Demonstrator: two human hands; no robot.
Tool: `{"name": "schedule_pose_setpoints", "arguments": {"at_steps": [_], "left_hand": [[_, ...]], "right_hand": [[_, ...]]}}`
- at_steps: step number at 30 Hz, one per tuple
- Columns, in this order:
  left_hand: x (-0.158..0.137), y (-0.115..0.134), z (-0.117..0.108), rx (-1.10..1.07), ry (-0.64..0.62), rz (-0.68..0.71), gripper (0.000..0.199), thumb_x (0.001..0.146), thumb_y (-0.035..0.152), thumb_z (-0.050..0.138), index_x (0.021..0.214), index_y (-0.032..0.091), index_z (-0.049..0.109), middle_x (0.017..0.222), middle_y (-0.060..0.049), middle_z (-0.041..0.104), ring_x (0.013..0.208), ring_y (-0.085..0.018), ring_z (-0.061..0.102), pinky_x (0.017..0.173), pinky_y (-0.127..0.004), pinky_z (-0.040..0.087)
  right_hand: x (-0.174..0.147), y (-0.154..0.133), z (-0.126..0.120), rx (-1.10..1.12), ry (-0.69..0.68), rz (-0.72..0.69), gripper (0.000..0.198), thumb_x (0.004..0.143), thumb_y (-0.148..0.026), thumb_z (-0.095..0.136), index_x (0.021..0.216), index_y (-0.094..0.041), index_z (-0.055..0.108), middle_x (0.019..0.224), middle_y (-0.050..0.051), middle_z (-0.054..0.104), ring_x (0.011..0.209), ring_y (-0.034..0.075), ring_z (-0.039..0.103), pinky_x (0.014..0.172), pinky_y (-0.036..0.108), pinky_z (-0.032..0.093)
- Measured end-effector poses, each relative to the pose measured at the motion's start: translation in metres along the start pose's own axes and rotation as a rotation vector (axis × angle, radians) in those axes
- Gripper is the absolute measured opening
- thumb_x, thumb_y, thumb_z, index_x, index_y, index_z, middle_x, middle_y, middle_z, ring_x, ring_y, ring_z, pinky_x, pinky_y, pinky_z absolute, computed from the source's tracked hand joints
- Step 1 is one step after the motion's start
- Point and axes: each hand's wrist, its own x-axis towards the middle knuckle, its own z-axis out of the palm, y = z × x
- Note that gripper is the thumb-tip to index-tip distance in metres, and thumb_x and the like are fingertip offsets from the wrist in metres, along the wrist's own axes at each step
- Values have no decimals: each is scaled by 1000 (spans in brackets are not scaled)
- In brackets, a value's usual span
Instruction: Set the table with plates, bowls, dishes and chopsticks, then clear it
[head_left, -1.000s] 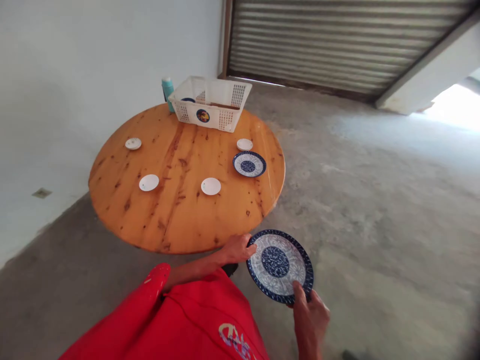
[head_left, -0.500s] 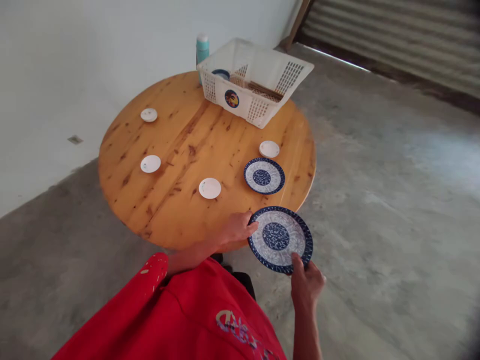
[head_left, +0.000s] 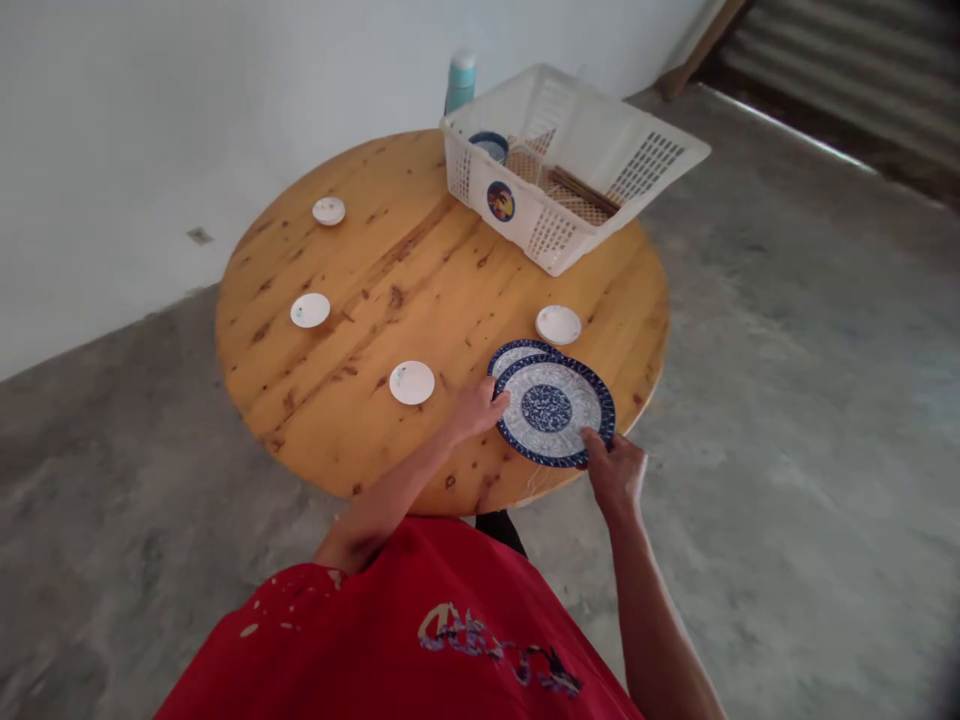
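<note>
Between my two hands is a blue-and-white patterned plate (head_left: 547, 408). My left hand (head_left: 478, 408) is closed on its left rim, thumb on top. My right hand (head_left: 616, 470) grips the lower right rim the same way. Just behind it lies a second blue-and-white plate (head_left: 514, 352), largely covered by the held one; whether the two touch I cannot tell. A small white dish (head_left: 559, 324) sits beyond the plates. Left of my left hand is another small white dish (head_left: 412, 383).
The round wooden table (head_left: 420, 290) bears two more small white dishes (head_left: 310, 310) toward its left side. At the back stands a white plastic basket (head_left: 540, 225) with a blue-rimmed bowl (head_left: 489, 147) and chopstick-like sticks (head_left: 585, 190) inside. Behind it is a turquoise bottle (head_left: 461, 82).
Both hands have carried the held plate forward, from the table's near edge to over the second plate, which it now partly covers. The view has turned somewhat left.
</note>
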Motion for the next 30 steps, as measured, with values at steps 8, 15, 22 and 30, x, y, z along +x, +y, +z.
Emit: {"name": "schedule_pose_setpoints", "arguments": {"at_steps": [8, 15, 22, 30], "left_hand": [[53, 12, 3, 137, 0, -246, 40, 105, 39, 40, 120, 14, 67, 124, -15, 72, 118, -26, 67, 97, -32, 49], [53, 21, -4, 230, -67, -335, 43, 106, 39, 38, 122, 12, 68, 125, -17, 73, 121, -27, 67, 100, -33, 50], [56, 24, -4, 280, -80, -354, 43, 106, 38, 38, 120, 11, 69, 122, -19, 73, 120, -29, 68, 101, -35, 50], [56, 35, -4, 363, -76, -366, 45, 106, 35, 36, 121, 8, 69, 121, -21, 73, 116, -31, 69, 99, -39, 51]], "right_hand": [[97, 4, 21, -143, -247, -119, 37, 78, -55, 52, 59, -24, 51, 49, 8, 58, 55, 23, 59, 55, 30, 39], [123, 15, 34, -286, -352, -266, 37, 87, -53, 47, 73, -21, 59, 53, 8, 60, 62, 25, 62, 61, 30, 40], [124, 17, 38, -440, -366, -332, 38, 95, -44, 43, 99, -13, 65, 80, 16, 72, 73, 25, 67, 63, 29, 39], [127, 16, 38, -545, -406, -352, 48, 101, -38, 46, 139, -8, 51, 95, 16, 75, 86, 28, 73, 69, 30, 43]]}}
